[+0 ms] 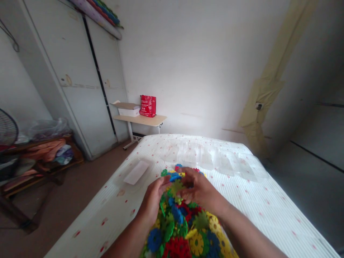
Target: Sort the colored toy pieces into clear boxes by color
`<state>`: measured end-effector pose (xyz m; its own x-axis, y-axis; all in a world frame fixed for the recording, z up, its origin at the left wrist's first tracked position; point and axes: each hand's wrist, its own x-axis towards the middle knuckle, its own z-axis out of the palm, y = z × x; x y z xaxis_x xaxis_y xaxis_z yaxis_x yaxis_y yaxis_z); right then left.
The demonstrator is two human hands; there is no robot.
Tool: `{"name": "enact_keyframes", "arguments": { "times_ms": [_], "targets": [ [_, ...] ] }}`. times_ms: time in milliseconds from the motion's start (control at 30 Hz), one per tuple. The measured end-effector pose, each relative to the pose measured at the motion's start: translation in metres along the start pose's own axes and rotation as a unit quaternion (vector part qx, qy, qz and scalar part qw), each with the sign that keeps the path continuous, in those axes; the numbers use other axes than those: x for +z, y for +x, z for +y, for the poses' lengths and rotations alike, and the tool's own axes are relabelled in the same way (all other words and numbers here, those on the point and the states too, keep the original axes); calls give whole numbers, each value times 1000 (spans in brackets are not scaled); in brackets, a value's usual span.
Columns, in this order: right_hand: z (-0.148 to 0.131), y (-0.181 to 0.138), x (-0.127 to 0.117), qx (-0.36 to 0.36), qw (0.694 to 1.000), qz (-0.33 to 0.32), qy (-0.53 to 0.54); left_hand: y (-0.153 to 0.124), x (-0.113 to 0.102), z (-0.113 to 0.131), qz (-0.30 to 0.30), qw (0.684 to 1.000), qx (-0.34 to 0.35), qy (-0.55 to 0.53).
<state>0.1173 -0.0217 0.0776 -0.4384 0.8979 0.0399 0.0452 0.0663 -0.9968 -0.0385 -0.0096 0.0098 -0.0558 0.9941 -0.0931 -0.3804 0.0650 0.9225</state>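
A heap of flower-shaped plastic interlocking discs [197, 243] in red, blue, yellow and green lies in front of me on the bed. Over its far part, my left hand [156, 195] rests at the left side, fingers bent inward and slightly apart, with nothing plainly held. My right hand [200, 190] comes in from the right, thumb and fingers curled at the edge of an olive-green disc [176, 187]. This disc sits between the two hands. Beyond the fingertips, a blue disc [175, 177] partly shows. Some right fingertips are blurred.
Several clear plastic trays [225, 161] stand in a row across the far part of the bed [271, 200]. At left lies a clear tray with a white paper slip [136, 172]. Behind the bed, a small table [150, 120] carries a red bag [147, 106] and a box [129, 110].
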Motion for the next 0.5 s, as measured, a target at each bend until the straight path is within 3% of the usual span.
{"name": "enact_keyframes", "arguments": {
  "times_ms": [67,133,200,333,400,500],
  "targets": [
    [7,-3,-1,-8,1000,-24,0,1,-7,-3,16,997,37,72],
    [15,-5,-11,-15,998,-5,-55,6,-13,-6,34,985,84,150],
    [26,-5,-30,-19,984,65,-165,15,-17,-9,46,964,141,222],
    [60,-2,-75,13,909,224,-351,35,-19,-16,42,894,257,364],
    [80,2,-89,27,886,261,-383,43,-16,-20,36,865,267,423],
    [103,11,-95,37,868,294,-399,51,-7,-27,45,854,226,466]
  ]
}}
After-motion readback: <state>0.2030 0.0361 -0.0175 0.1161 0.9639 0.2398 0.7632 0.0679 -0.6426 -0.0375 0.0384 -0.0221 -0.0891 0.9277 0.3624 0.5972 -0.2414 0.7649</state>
